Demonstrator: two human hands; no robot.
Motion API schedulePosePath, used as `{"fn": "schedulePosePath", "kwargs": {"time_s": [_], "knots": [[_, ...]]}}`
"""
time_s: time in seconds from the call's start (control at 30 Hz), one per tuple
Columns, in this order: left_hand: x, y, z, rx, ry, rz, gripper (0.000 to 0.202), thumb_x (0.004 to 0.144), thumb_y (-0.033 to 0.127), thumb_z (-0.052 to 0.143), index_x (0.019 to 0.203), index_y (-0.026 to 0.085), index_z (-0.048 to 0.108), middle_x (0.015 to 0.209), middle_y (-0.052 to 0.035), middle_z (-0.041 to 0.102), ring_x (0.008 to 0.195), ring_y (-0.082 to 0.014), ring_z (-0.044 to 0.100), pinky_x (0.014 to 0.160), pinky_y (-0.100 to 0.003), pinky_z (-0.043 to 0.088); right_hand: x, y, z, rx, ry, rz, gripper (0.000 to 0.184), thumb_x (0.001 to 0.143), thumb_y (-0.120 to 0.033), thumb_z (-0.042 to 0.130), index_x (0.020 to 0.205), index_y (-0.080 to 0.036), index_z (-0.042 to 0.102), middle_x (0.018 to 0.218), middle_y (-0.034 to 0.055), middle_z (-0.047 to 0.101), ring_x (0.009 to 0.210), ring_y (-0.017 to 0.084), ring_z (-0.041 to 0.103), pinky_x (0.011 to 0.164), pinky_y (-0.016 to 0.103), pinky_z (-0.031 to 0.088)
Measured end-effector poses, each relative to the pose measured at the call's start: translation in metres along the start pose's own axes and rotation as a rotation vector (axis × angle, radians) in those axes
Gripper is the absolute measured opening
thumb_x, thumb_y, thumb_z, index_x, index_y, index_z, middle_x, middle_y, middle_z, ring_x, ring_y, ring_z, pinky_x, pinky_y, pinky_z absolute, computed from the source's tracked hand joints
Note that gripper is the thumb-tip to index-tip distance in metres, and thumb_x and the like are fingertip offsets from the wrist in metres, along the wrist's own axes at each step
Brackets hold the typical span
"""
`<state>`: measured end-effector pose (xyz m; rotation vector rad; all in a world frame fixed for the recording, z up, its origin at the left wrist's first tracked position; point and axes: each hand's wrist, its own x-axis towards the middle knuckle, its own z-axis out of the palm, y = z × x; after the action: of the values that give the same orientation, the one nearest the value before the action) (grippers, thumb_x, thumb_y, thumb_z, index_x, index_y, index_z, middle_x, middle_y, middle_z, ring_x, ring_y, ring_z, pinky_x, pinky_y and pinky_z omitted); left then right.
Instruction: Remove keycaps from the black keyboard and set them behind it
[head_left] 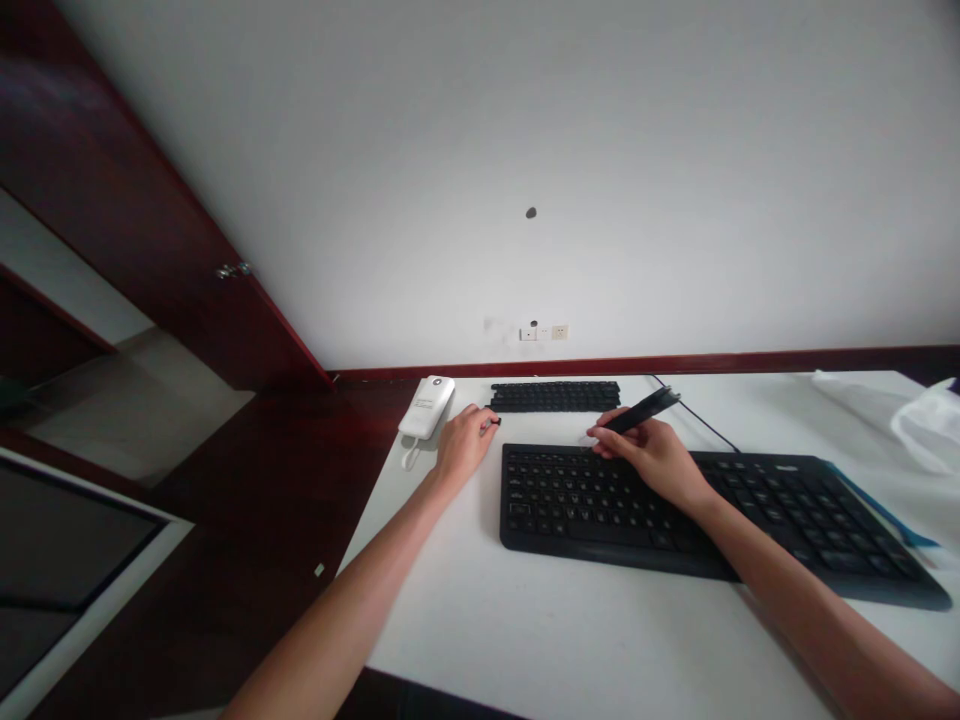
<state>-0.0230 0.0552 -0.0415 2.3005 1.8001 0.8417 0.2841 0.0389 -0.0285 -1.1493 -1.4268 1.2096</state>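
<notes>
My left hand (pixel 466 437) is closed in a pinch near the back left of the white table. Between its fingertips is a small black keycap (pixel 496 422), just in front of a block of black keycaps (pixel 555 397) laid out in staggered rows. My right hand (pixel 651 448) is closed around a black pen-like tool (pixel 642 408) with a split upper end. Its pale lower tip points down at the back edge of the black keyboard (pixel 592 545). That hand and its forearm cover part of the keyboard's middle.
A white power bank (pixel 427 408) with a short cable lies at the table's left edge. A black cord (pixel 709 425) runs behind the keyboard. Crumpled white plastic (pixel 911 420) and a blue item (pixel 885 510) lie at the right. The white table (pixel 465 610) stands before a wall with sockets.
</notes>
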Motion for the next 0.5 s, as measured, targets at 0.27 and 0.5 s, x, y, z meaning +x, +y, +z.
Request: {"fn": "schedulePosePath", "kwargs": {"time_s": [0.27,0.5], "knots": [[0.0056,0.008,0.0041,0.055,0.005,-0.026,0.011,0.096,0.025,0.064,0.102,0.027,0.072,0.094,-0.0003,0.068,0.084,-0.0152,0.066,0.077,-0.025,0.046,-0.0015,-0.0055,0.0009,-0.013,-0.012,-0.004,0.046,0.078,-0.056,0.081,0.097,-0.018,0.065,0.08,0.0075,0.077,0.076,0.023,0.075,0.076,0.036,0.062],[0.0055,0.0092,0.0055,0.074,0.01,-0.03,0.011,0.097,0.025,0.062,0.104,0.025,0.071,0.095,-0.0017,0.068,0.084,-0.0159,0.066,0.074,-0.026,0.046,-0.0025,-0.0074,0.0016,-0.027,-0.003,-0.021,0.043,0.078,-0.055,0.081,0.095,-0.018,0.067,0.078,0.0068,0.076,0.075,0.023,0.076,0.076,0.037,0.063]]}}
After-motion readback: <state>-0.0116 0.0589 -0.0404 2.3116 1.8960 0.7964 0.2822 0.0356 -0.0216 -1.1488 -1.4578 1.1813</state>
